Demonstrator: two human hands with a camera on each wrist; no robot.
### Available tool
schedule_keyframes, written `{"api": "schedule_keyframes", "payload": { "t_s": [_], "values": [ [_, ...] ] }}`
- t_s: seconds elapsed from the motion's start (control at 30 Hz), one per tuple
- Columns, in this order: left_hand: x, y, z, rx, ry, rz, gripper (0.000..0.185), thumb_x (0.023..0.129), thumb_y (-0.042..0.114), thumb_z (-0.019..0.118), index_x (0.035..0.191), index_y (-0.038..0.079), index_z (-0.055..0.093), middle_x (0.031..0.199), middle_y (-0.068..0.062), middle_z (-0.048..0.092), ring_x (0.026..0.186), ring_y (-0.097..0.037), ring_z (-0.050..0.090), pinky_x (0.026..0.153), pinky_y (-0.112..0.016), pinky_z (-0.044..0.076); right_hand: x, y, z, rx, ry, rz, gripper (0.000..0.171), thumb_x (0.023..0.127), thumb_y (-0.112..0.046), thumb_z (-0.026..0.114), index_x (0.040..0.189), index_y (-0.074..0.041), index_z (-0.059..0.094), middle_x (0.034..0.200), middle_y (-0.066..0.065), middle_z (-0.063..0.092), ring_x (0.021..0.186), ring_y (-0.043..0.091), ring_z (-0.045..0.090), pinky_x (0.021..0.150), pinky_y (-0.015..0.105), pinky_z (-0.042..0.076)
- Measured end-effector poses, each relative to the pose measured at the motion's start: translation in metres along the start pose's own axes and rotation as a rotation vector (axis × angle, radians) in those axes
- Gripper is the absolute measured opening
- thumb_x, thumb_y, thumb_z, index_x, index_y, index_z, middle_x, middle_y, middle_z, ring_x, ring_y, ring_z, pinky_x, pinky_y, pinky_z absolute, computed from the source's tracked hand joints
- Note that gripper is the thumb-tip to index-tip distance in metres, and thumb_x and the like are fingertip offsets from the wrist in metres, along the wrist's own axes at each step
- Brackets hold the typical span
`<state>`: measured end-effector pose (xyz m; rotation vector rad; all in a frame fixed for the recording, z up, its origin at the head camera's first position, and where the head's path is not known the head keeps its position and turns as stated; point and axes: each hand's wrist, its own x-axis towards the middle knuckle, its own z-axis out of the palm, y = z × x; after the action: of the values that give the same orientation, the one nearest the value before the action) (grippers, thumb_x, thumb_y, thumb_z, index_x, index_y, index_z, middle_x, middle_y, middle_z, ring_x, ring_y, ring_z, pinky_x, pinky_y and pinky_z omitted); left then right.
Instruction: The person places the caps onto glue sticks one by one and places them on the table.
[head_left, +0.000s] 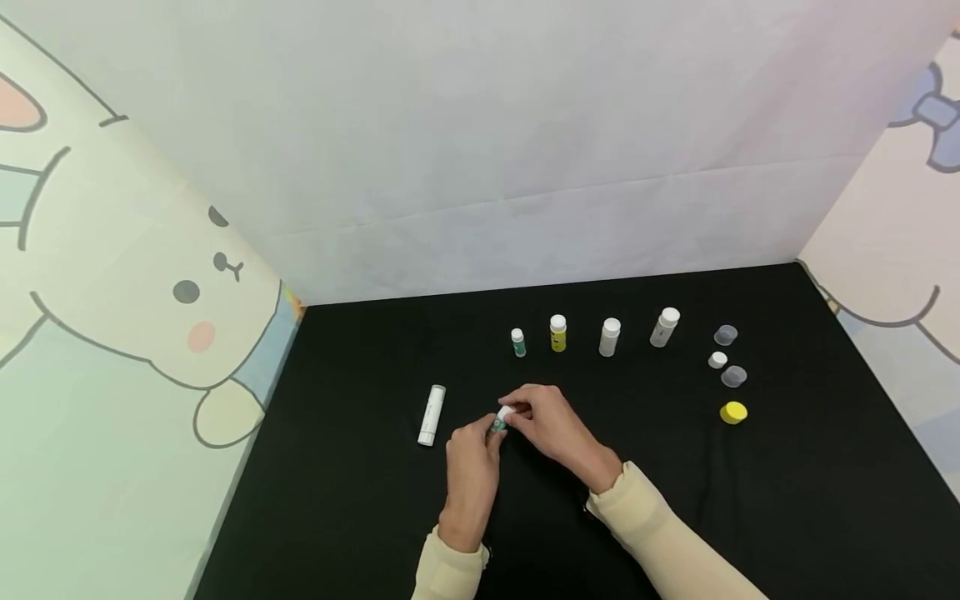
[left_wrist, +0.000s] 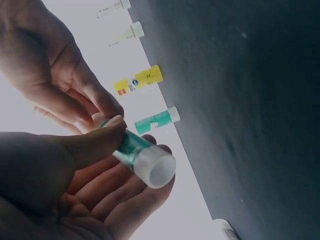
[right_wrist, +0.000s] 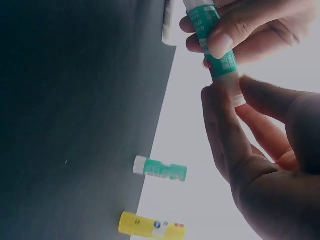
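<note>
Near the middle of the black table, my left hand (head_left: 471,471) grips the body of a small glue stick (right_wrist: 216,40) with a green label, thumb across the label. The fingertips of my right hand (head_left: 555,427) pinch the clear-white cap (right_wrist: 231,87) at one end of it. The stick's white other end (left_wrist: 159,170) points out past the left fingers in the left wrist view. A long white tube (head_left: 431,415) lies just left of my left hand. Behind the hands stands a second small green glue stick (head_left: 518,343).
To the right of the standing green stick, a yellow glue stick (head_left: 558,333) and two white ones, one (head_left: 610,338) beside the other (head_left: 664,328), form a row. Farther right lie two clear caps (head_left: 725,335), a small white cap (head_left: 717,360) and a yellow cap (head_left: 733,412).
</note>
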<state>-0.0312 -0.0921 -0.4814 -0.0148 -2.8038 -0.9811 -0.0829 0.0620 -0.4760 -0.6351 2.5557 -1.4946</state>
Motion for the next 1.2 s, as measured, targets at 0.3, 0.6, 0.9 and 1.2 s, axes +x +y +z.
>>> {"api": "schedule_keyframes", "payload": {
  "t_s": [0.3,0.6,0.9,1.2],
  "values": [
    [0.000,-0.006,-0.002,-0.004,0.038,-0.068,0.010,0.092,0.002,0.081,0.100,0.007,0.079,0.096,-0.009,0.079,0.087,-0.028,0.077,0.071,-0.044,0.061,0.011,-0.008,0.015,0.005,0.025,0.055,0.022,0.094,0.004,0.076,0.115,0.003,0.077,0.111,0.013,0.075,0.094,0.022,0.075,0.082,0.034,0.062],
    [0.000,-0.011,-0.005,0.018,0.084,-0.076,0.025,0.089,-0.010,0.076,0.113,-0.003,0.077,0.106,-0.018,0.078,0.096,-0.035,0.076,0.080,-0.051,0.061,0.022,-0.011,0.025,0.007,0.026,0.104,0.021,0.095,0.003,0.076,0.115,0.001,0.078,0.112,0.012,0.076,0.095,0.022,0.074,0.084,0.039,0.062],
    [0.001,-0.020,-0.005,0.027,0.102,-0.079,0.032,0.089,-0.017,0.069,0.120,-0.009,0.073,0.111,-0.023,0.076,0.101,-0.037,0.075,0.084,-0.050,0.061,0.036,-0.014,0.032,-0.014,-0.012,0.122,0.022,0.097,0.002,0.074,0.118,0.000,0.077,0.112,0.013,0.076,0.097,0.022,0.074,0.084,0.040,0.061],
    [0.002,-0.026,-0.006,0.069,0.067,-0.098,0.036,0.089,-0.019,0.063,0.123,-0.012,0.071,0.107,-0.026,0.074,0.094,-0.041,0.073,0.078,-0.052,0.060,0.046,-0.014,0.044,-0.036,-0.044,0.143,0.023,0.097,0.004,0.072,0.119,0.000,0.077,0.112,0.014,0.076,0.096,0.024,0.073,0.079,0.038,0.061]
  ]
}}
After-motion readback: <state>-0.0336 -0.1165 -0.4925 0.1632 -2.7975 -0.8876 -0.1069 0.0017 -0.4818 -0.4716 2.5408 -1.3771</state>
